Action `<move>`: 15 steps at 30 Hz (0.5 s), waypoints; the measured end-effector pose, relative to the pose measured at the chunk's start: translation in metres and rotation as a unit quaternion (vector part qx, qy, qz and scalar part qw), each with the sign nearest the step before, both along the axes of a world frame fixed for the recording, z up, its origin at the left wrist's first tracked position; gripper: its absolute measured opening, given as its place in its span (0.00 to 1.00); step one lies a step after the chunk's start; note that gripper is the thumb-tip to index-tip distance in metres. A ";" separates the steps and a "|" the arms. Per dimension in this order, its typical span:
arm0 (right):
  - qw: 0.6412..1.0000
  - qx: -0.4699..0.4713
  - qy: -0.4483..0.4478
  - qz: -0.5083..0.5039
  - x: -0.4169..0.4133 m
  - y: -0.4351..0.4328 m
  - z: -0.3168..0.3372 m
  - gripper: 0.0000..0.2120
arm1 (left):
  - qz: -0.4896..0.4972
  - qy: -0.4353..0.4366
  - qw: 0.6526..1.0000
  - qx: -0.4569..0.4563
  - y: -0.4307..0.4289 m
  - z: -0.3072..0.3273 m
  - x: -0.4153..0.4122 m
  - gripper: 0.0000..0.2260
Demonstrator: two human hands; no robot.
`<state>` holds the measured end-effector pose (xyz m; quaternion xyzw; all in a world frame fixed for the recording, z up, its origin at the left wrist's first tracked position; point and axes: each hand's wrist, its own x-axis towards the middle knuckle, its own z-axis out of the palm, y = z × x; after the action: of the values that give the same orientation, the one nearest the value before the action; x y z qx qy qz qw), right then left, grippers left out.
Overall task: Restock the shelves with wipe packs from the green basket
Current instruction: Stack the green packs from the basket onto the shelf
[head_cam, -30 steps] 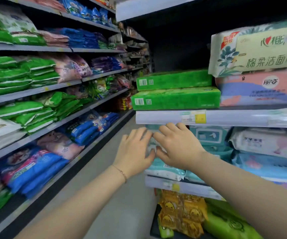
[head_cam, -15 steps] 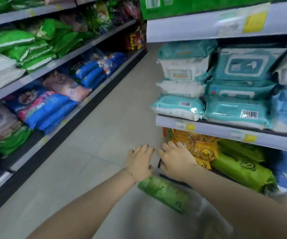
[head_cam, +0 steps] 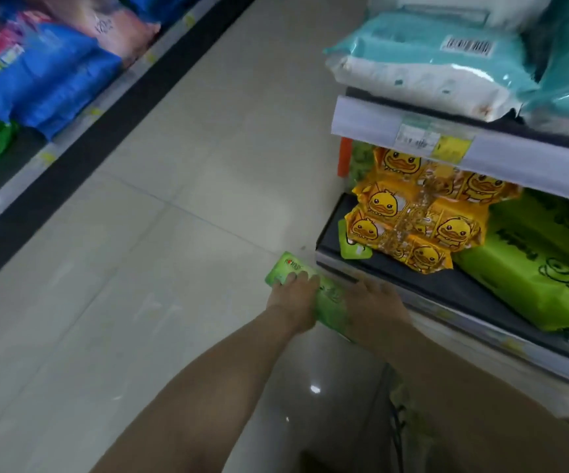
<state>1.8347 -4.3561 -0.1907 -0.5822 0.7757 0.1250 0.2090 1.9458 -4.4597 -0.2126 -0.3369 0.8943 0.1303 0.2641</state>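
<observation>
Green wipe pack (head_cam: 327, 298), low beside bottom shelf (head_cam: 447, 285).
Left hand (head_cam: 293, 302) and right hand (head_cam: 377, 307) both grip it; duck packs (head_cam: 413, 220) at 2 o'clock.

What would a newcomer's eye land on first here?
Both hands, left hand and right hand, sit on a green wipe pack low beside the bottom shelf. Just above it, bright yellow duck packs are stacked at the shelf's near end.

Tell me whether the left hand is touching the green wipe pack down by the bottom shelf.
Touching. The head view shows the left hand lying on the green wipe pack, fingers draped over its top face with no gap.
</observation>
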 end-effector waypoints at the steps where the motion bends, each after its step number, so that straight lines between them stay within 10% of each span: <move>1: 1.000 0.006 -0.003 0.000 -0.002 0.000 -0.005 0.25 | 0.003 -0.002 1.000 0.005 0.001 -0.008 -0.002 0.26; 15: 0.992 0.123 -0.006 -0.003 -0.031 0.031 -0.033 0.20 | 0.048 -0.042 0.994 0.092 0.027 -0.108 -0.040 0.41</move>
<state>1.8032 -4.3247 -0.2241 -0.5503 0.7549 0.2157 0.2842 1.9054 -4.4325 -0.3211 -0.3586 0.8496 0.2105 0.3245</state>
